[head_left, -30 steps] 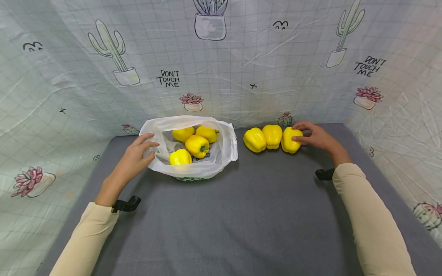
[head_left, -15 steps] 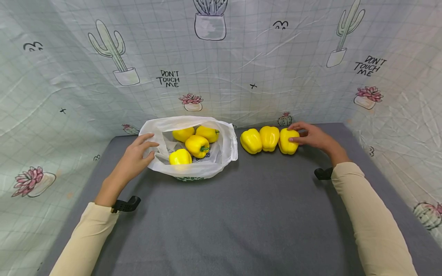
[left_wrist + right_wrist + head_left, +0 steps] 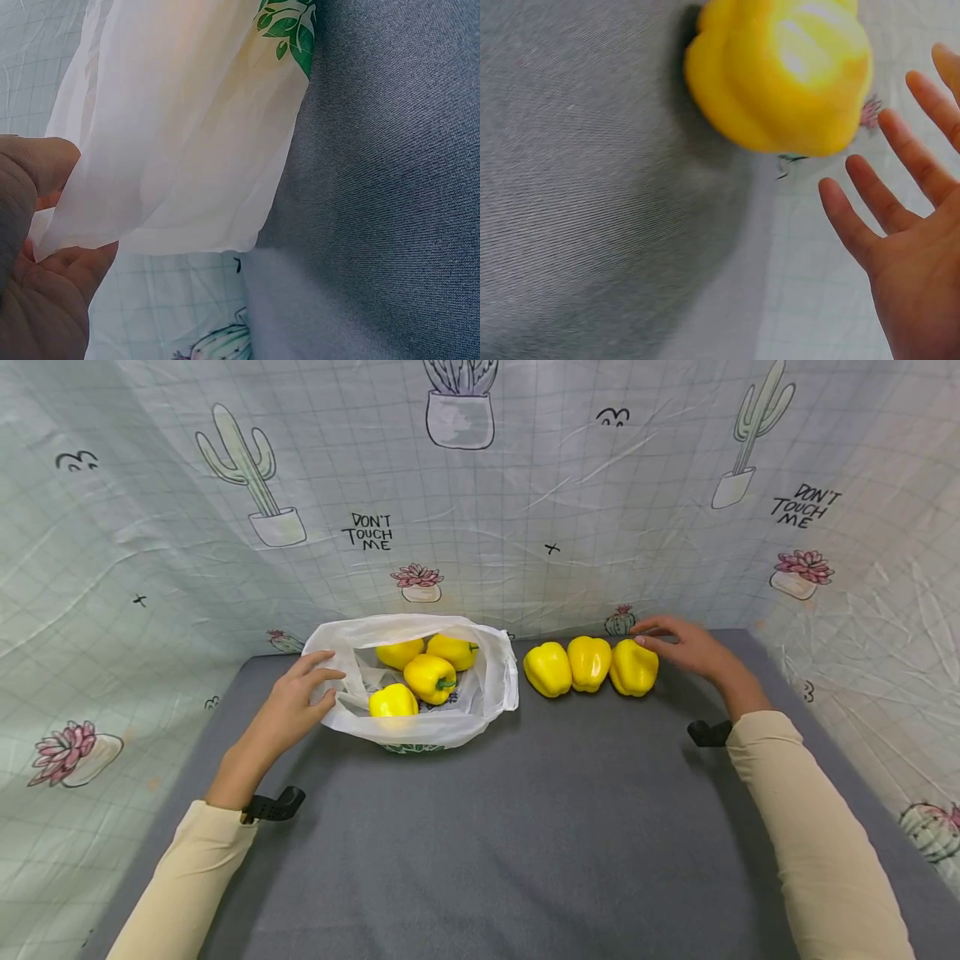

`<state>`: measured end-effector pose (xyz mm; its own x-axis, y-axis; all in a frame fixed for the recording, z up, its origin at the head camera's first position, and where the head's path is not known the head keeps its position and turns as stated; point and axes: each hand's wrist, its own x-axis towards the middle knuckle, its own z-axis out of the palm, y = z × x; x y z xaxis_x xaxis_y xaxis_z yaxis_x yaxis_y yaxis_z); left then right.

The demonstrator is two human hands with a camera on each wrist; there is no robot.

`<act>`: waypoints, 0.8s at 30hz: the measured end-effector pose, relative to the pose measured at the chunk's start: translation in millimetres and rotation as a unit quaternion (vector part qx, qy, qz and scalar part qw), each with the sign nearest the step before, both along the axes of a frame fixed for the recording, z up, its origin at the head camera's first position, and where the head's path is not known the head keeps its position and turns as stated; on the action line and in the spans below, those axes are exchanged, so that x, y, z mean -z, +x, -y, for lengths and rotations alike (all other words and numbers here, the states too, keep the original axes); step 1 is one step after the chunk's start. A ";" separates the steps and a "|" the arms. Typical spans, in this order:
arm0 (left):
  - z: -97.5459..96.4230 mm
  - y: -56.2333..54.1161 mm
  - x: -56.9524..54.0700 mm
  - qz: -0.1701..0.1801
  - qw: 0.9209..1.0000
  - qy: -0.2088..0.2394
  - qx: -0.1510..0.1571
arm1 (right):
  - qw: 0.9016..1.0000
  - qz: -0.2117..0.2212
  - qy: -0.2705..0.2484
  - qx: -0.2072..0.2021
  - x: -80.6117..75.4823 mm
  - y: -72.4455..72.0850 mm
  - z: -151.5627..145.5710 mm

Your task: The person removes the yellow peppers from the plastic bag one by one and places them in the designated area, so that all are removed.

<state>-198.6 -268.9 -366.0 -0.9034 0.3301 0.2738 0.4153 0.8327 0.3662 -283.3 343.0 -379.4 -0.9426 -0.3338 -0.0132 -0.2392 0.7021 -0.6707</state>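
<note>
A white plastic bag [image 3: 417, 732] stands with its mouth wide, several yellow bell peppers [image 3: 429, 678] lying inside. My left hand [image 3: 298, 697] grips the left side of the bag's rim; in the left wrist view the thin plastic [image 3: 172, 135] passes between thumb and fingers. Three yellow bell peppers stand in a row right of the bag: the left one [image 3: 548, 669], the middle one [image 3: 588, 663] and the right one [image 3: 634, 667]. My right hand [image 3: 686, 647] is just beyond the right pepper, fingers spread and holding nothing; the right wrist view shows a gap between the fingers and that pepper [image 3: 780, 75].
A dark grey cloth [image 3: 510, 843] covers the table. Behind and at both sides hangs a pale curtain [image 3: 525, 485] printed with cacti and lettering, close behind the bag and the row of peppers. Each wrist wears a black strap device [image 3: 276, 804].
My right hand held the right pepper as the row shifted slightly left; it has now let go and drawn back to the right, fingers spread. The left hand stays at the bag's rim.
</note>
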 end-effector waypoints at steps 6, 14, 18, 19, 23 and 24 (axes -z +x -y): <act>-0.4 0.3 0.6 0.000 1.000 -0.004 -0.002 | 0.999 -0.026 0.021 -0.010 -15.2 1.7 12.5; -2.3 -0.5 2.5 -0.007 1.000 0.005 0.007 | 0.994 -0.073 0.046 -0.066 -23.5 7.3 38.3; -2.8 -0.6 3.2 -0.009 1.000 0.006 0.008 | 0.991 -0.089 0.048 -0.088 -25.8 12.4 49.3; -3.0 -0.5 3.3 -0.009 1.000 0.007 0.009 | 0.990 -0.093 0.050 -0.092 -27.0 14.0 52.4; -3.5 -0.5 4.3 -0.010 1.000 0.004 0.010 | 0.986 -0.108 0.058 -0.109 -30.9 18.4 65.3; -3.6 -0.2 4.6 -0.011 1.000 0.005 0.011 | 0.986 -0.111 0.060 -0.111 -31.6 19.4 69.1</act>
<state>-198.9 -265.3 -370.7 -0.8900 0.3467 0.2961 0.4409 0.8201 0.3648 -263.9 273.9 -347.8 -0.8306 -0.5408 0.1328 -0.5271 0.6869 -0.5004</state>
